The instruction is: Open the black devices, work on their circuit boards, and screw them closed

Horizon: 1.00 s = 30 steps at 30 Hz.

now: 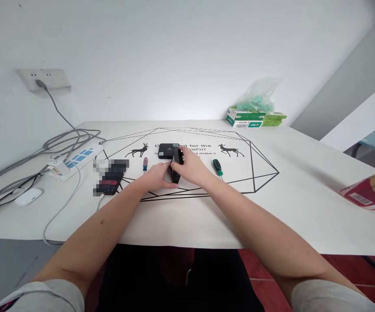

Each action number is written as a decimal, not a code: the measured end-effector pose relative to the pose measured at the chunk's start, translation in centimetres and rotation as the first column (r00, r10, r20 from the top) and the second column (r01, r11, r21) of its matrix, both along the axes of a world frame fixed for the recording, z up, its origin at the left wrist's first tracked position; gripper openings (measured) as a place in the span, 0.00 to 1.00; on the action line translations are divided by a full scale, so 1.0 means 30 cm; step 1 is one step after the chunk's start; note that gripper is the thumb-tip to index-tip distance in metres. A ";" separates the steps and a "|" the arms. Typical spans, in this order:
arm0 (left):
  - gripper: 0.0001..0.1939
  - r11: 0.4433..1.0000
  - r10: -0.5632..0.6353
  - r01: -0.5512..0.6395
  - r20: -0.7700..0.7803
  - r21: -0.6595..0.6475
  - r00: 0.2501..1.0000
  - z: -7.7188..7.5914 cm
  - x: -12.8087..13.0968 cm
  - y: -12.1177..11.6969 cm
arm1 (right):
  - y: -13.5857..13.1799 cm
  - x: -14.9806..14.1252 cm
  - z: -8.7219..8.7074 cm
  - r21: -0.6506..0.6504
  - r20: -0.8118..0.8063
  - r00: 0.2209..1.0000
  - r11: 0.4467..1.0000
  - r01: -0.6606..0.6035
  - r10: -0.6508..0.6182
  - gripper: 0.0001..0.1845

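Between my hands a flat black box-like device (175,166) is tilted up on its edge over the printed mat; its exact kind does not show. My left hand (160,177) grips its lower left side, thumb near the bottom edge. From the right, my right hand (190,165) closes around its upper part. Just behind lies a black rectangular case (165,150) with small labels, partly covered by the device and my right hand. A screwdriver with a reddish clear handle (145,164) rests left of my hands, and a green-and-black screwdriver (217,167) to the right.
On the left are a phone (113,177) with a cable, a power strip (79,160), glasses (7,197), a white earbud case (28,196) and looped grey cords (60,141). Green boxes (250,118) under a plastic bag stand at the back right. A red package (366,195) sits at the right edge.
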<state>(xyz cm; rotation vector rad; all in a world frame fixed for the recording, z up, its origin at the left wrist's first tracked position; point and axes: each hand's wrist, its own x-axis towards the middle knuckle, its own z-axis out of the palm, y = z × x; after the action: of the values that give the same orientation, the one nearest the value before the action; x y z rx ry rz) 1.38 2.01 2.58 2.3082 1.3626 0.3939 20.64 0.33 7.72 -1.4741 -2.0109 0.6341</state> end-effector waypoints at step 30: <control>0.22 0.865 0.464 -0.354 -0.300 0.354 0.833 0.006 -0.066 0.041 | 0.166 0.186 -0.043 -0.132 0.651 0.756 0.991 0.024 0.069 0.37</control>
<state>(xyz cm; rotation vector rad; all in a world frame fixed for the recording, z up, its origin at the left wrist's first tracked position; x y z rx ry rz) -0.61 3.25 2.77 2.3857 2.1474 0.2970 26.21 5.30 6.42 -1.9523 -2.5455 0.2647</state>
